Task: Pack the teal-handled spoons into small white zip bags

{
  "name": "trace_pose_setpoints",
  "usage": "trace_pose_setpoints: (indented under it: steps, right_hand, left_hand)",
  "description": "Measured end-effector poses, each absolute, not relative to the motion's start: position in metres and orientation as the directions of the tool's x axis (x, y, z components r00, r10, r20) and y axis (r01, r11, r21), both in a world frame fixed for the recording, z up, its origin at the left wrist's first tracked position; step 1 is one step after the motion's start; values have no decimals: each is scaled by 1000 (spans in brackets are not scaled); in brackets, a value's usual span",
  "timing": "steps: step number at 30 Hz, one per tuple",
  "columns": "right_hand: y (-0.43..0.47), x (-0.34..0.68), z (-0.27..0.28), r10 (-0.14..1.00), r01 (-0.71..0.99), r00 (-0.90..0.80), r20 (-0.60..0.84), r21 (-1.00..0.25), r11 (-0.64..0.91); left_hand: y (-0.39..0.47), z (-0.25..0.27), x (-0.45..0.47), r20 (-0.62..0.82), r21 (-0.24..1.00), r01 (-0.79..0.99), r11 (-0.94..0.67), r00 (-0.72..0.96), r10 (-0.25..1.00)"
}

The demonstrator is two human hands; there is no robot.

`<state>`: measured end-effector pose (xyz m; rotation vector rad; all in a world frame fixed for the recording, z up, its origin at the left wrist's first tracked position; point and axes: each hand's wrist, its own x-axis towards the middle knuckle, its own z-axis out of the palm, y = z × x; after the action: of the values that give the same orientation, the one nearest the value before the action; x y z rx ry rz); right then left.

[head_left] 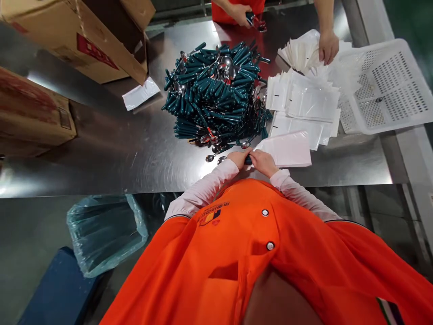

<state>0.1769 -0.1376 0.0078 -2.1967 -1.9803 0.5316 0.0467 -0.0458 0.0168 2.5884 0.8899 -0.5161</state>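
Dark handle (248,160) pinched by left hand (238,158) and right hand (264,162), mid-frame.
White bag (289,150) laid rightward, long axis crosswise, right hand nearer.

White light, seemingly from overhead, falls brightly on the steel counter (118,153), burning out to glare just beside the left hand (238,158) and in streaks toward both ends. Small sharp highlights dot the heaped spoons (216,85), while the clear bags (311,97) shine pale. Shadow fills the open cardboard box (104,40) and deepens beneath the counter. The orange shirt (237,234) looks strongly saturated. Wide-angle stretching widens things near the edges; fine detail is soft, and the shirt's lettering is unreadable.
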Motion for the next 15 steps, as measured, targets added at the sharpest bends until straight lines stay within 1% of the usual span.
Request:
trace_pose_setpoints:
  steps: [2,5,7,9,10,12,15]
  right_hand:
    - [-138,176,9,981,925,71,-181,-356,-132]
    - [-139,169,12,968,916,145,-206,-342,-210]
    - [-138,162,15,958,913,166,-233,-330,-239]
    - [-136,155,18,955,914,143,-258,-335,-227]
    - [-135,152,18,956,913,129,-264,-345,-218]
    - [-135,149,17,963,882,123,-240,-418,-217]
    - [-138,151,15,973,798,138,-184,-562,-219]
  left_hand:
    - [-46,17,49,-467,209,688,-695,695,547]
    - [-51,17,53,-495,199,786,-585,596,632]
    - [-53,17,56,-516,188,819,-541,551,655]
    - [-52,18,58,-541,181,834,-521,527,656]
    - [-51,18,58,-549,187,835,-517,525,650]
    - [-46,17,54,-553,240,809,-536,568,610]
    - [-37,15,46,-511,352,680,-644,715,476]
